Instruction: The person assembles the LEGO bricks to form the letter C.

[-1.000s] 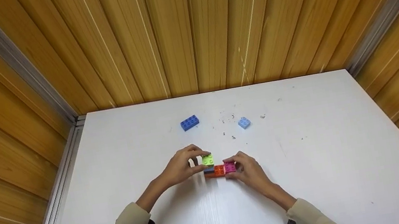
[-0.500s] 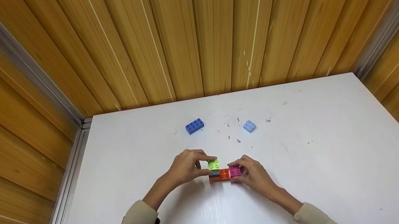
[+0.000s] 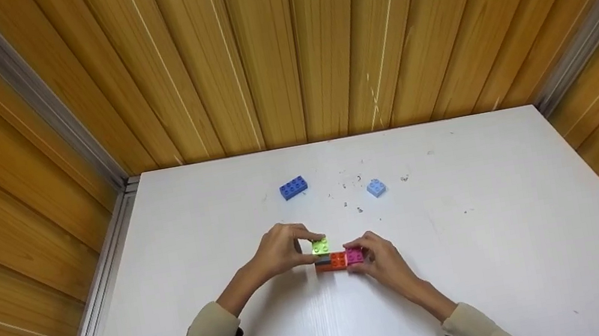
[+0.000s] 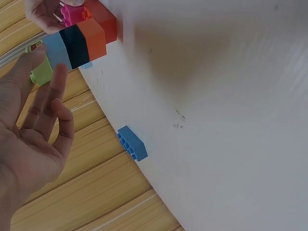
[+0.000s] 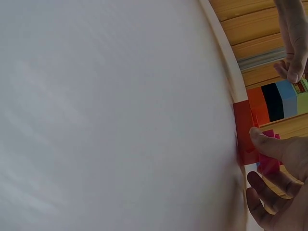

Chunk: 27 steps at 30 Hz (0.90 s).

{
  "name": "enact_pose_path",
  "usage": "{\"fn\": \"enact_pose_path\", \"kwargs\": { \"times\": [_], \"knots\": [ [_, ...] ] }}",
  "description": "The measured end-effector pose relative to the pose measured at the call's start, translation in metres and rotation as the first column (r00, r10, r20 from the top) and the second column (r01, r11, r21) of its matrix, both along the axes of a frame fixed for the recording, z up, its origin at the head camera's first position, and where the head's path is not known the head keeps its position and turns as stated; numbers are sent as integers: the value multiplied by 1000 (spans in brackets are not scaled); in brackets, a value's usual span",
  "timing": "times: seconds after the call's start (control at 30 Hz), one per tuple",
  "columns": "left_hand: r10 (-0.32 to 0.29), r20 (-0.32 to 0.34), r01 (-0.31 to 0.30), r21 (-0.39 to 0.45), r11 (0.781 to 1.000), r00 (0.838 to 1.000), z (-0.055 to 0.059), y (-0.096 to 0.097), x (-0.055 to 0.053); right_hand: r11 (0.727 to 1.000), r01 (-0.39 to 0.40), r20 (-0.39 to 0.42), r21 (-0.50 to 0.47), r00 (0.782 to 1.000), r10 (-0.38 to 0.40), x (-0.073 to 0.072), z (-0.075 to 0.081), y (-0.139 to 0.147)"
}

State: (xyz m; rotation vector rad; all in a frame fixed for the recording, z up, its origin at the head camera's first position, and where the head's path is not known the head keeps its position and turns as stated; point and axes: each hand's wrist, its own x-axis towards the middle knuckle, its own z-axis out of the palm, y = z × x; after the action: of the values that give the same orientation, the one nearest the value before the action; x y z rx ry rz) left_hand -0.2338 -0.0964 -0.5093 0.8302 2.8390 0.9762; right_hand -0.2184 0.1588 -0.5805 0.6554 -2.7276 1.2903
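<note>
My left hand (image 3: 280,250) pinches a lime green toy brick (image 3: 320,246) between thumb and fingers, at the top of a small tower. Below it in the left wrist view come a light blue brick (image 4: 56,49), a black brick (image 4: 74,45) and an orange brick (image 4: 93,38). The tower stands on one end of a longer red brick (image 5: 244,137), which lies on the table. On its other end sits a pink brick (image 3: 354,254), held between the thumb and fingers of my right hand (image 3: 383,260). The left fingertips also reach the light blue brick's side.
Farther back on the white table (image 3: 503,255) lie a long dark blue brick (image 3: 294,188) and a small light blue square brick (image 3: 376,188). Small dark specks are scattered around them. Wood-look panels (image 3: 268,51) enclose the table's back and sides.
The head view has shifted a little, so everything appears slightly lower and farther right. Both hands keep their grips, and the bricks stay in the same arrangement.
</note>
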Motion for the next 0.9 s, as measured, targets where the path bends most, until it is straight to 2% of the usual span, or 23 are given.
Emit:
{"fn": "enact_pose_path", "kwargs": {
  "times": [0.2, 0.33, 0.4, 0.5, 0.57, 0.6, 0.67, 0.73, 0.9],
  "knots": [
    [18, 9, -19, 6, 1000, 1000, 1, -2, 1, 1000, -26, -35, -12, 999, 26, -2, 1, -2],
    [20, 3, -20, 2, 1000, 1000, 0, 0, -1, 994, -105, 37, 22, 994, 104, -7, 8, 3],
    [21, 5, -21, -4, 1000, 1000, 0, 1, -2, 981, -185, 116, 54, 977, 178, -13, 15, 9],
    [28, 14, -27, -16, 1000, 1000, 0, 4, -3, 948, -312, 231, 64, 929, 290, -28, 28, 18],
    [31, 22, -31, -13, 999, 999, 1, 6, -3, 932, -359, 270, 51, 903, 333, -42, 37, 22],
    [31, 26, -31, -12, 999, 999, 0, 6, -3, 929, -367, 272, 40, 899, 343, -49, 40, 23],
    [26, 32, -26, -4, 1000, 999, 0, 7, -3, 934, -356, 256, 23, 905, 339, -66, 45, 22],
    [20, 33, -20, 7, 1000, 999, -1, 8, -2, 944, -331, 226, 16, 920, 319, -82, 47, 18],
    [7, 32, -7, 14, 1000, 999, -4, 7, 2, 961, -274, 146, 37, 953, 266, -115, 42, -8]
  ]
}}
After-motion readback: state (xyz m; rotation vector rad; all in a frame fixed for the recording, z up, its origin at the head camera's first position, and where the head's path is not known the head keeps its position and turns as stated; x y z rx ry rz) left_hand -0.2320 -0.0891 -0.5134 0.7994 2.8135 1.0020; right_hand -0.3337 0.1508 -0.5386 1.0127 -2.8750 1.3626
